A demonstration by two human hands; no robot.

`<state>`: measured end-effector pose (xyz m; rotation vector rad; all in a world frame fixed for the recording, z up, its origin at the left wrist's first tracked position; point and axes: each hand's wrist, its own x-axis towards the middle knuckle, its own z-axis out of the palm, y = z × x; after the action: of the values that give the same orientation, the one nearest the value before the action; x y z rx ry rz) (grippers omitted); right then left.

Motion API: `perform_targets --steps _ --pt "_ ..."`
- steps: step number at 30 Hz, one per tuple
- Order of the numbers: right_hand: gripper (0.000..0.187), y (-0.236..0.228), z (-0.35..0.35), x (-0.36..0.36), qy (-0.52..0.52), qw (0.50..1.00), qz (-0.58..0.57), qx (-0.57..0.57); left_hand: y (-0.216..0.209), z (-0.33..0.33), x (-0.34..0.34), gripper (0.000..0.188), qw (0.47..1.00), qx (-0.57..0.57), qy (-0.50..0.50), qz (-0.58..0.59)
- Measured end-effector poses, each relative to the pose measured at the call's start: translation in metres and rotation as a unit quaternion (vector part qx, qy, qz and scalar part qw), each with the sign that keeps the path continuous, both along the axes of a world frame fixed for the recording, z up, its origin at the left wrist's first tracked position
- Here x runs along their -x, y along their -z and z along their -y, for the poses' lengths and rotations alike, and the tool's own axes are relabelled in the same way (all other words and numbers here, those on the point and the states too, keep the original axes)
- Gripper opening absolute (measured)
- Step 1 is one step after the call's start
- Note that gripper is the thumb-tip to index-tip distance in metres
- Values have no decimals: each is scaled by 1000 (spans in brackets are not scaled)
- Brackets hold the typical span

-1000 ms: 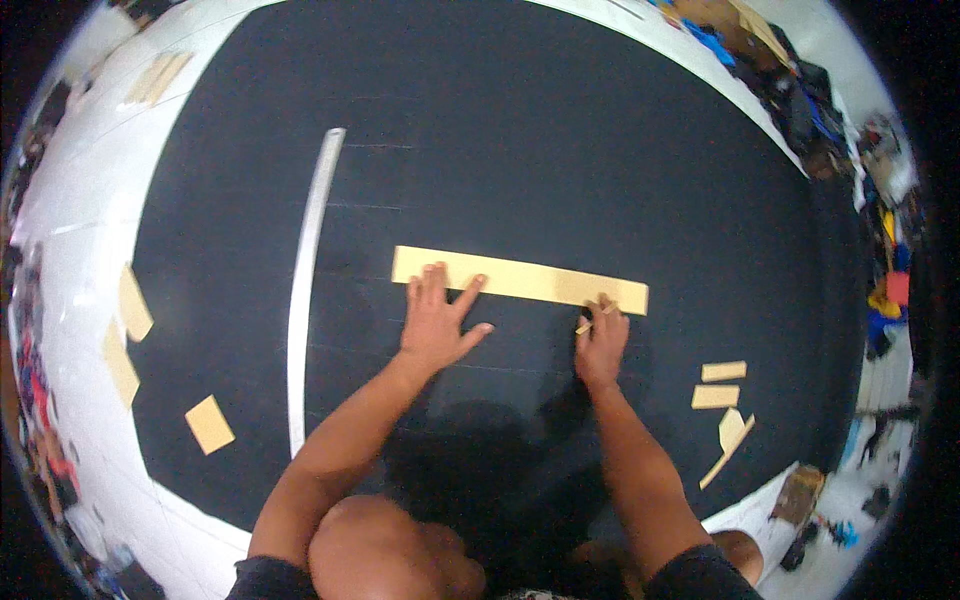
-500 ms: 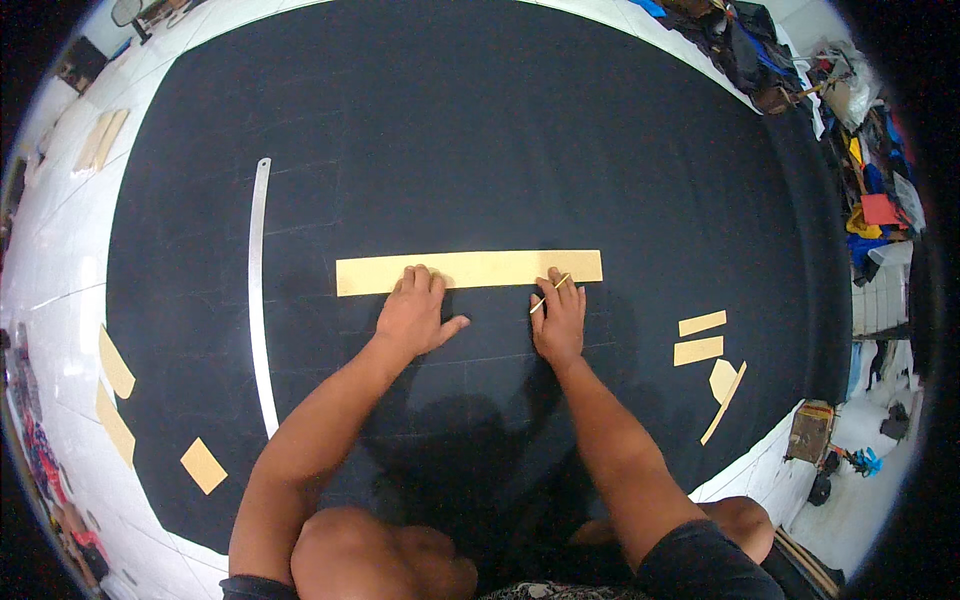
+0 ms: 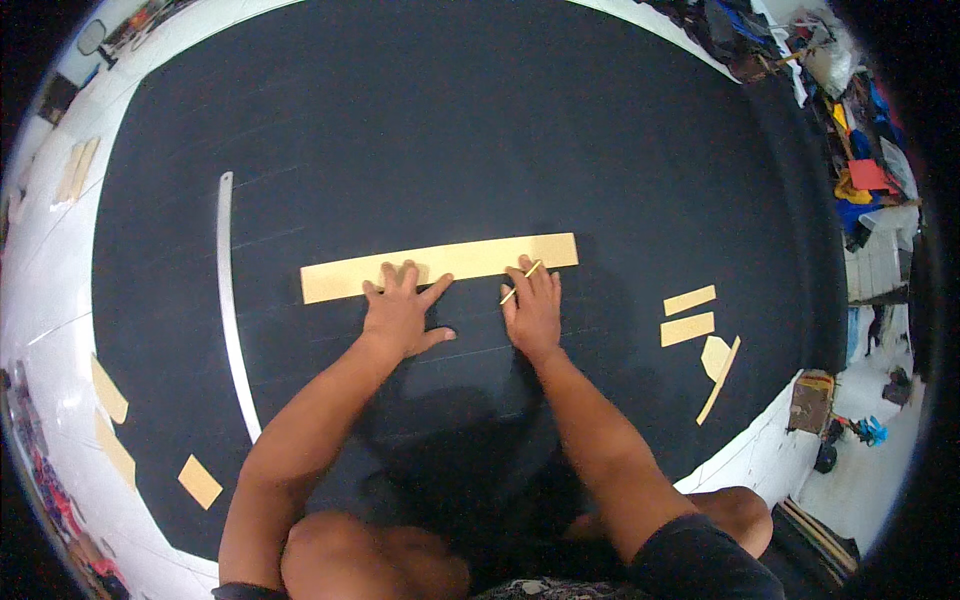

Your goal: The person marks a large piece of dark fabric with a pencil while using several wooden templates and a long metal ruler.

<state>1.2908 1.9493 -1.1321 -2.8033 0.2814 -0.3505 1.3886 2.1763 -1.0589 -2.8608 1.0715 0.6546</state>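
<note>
- Two bare forearms (image 3: 313, 425) reaching in from the lower edge.
- With the left hand (image 3: 396, 318), palm down and fingers spread wide, touches the near side of a long, straight, pale-yellow card-like strip (image 3: 470, 258), left of its middle.
- With the right hand (image 3: 533, 308), fingers close together, holds a thin yellow stick (image 3: 510, 297) slantwise, fingertips touching the strip toward its right end.
- Has the strip flat on a large black cloth (image 3: 480, 130), right end slightly farther off, faint pale lines (image 3: 268, 239) nearby.
- To the left, a long flat silver-coloured ruler (image 3: 226, 270), crosswise to the strip and apart from it.
- To the right, two short pale-yellow rectangles (image 3: 688, 329), then a many-sided pale-yellow piece (image 3: 714, 357) beside a slanting pale-yellow sliver (image 3: 719, 380); cannot tell whether touching.
- At lower left, a pale-yellow four-cornered piece (image 3: 200, 482).
- Farthest, at upper right, a jumbled multicoloured heap (image 3: 862, 178).
</note>
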Motion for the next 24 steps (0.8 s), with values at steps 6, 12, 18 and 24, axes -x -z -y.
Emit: perform_targets --steps 6,12,18,24 --pt "37 -2 8 3 10 1000 -13 0 -7 13 0 90 1000 -2 -7 -17" --pt "37 -6 9 1 9 1000 -11 1 -6 10 1 94 1000 11 -4 -16" --pt "37 -22 -2 -27 68 981 69 -168 5 4 3 98 999 40 -13 -11" --pt "37 -61 -90 -109 -89 934 -1 -347 7 7 5 102 1000 13 -6 -23"
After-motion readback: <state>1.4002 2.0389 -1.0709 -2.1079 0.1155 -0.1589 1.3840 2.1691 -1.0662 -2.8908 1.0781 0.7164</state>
